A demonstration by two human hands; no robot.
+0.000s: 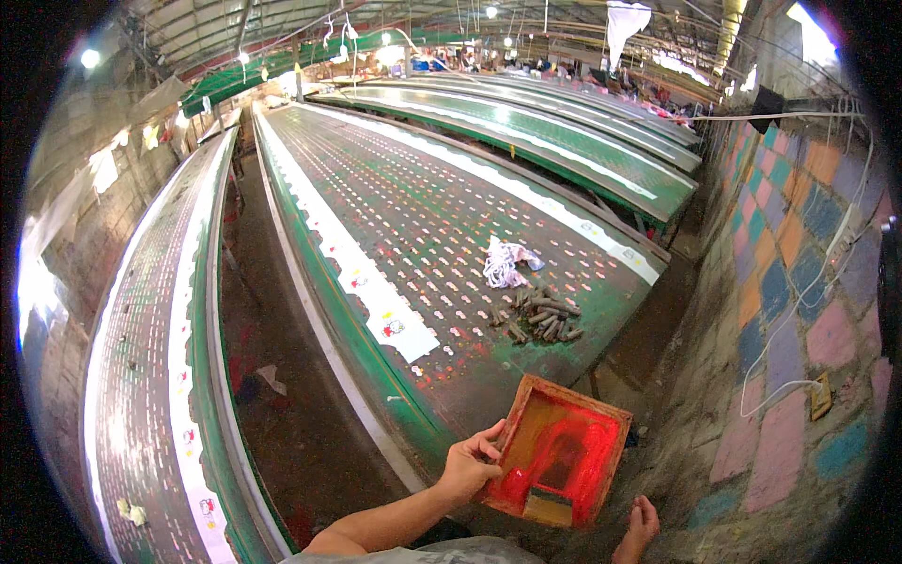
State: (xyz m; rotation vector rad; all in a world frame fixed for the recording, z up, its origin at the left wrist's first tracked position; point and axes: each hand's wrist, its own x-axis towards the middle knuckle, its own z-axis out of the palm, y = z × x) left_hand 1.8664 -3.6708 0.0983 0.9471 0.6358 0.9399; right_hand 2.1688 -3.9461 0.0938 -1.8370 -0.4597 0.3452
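My left hand [474, 465] grips the left edge of a square wooden-framed screen [554, 446] smeared with bright red ink, held tilted at the near end of the middle long green table [395, 404]. To the right of the screen, my right hand [637, 526] is apart from it, fingers loosely bent, with nothing visible in it. On that table lie a crumpled white cloth [507, 263], a heap of short grey cylindrical pieces [550, 315], rows of small pale marks, and two white strips [334, 263] with small printed figures.
Another long table [202, 414] runs along the left, a narrow floor gap [272, 423] between. More tables [526, 132] stand behind at right. A painted block wall [780, 404] with hanging white cords and a yellowish box [820, 397] borders the right. Lamps and wires hang overhead.
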